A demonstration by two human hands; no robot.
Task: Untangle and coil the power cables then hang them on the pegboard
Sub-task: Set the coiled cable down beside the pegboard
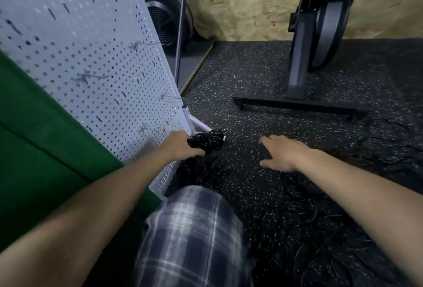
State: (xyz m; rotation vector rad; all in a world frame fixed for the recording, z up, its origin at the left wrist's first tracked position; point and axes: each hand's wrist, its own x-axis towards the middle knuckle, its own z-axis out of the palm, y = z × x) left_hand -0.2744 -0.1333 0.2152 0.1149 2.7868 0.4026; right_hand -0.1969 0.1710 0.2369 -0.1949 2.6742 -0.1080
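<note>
A white pegboard [91, 58] with several metal hooks leans up on the left. My left hand [180, 145] grips a coiled black cable bundle [209, 141] at the board's lower corner, next to its white frame. More black cable [201, 172] lies heaped on the floor just below that hand. My right hand [281, 154] hovers over the dark floor with fingers spread and holds nothing. Thin loose cables [320, 229] sprawl over the floor at the lower right, hard to trace against the speckled mat.
A green panel [34, 138] stands behind the pegboard on the left. My knee in plaid trousers [194, 229] fills the bottom centre. An exercise machine's black base bar [297, 103] crosses the speckled rubber floor ahead. A fan wheel [167, 19] stands by the chipboard wall.
</note>
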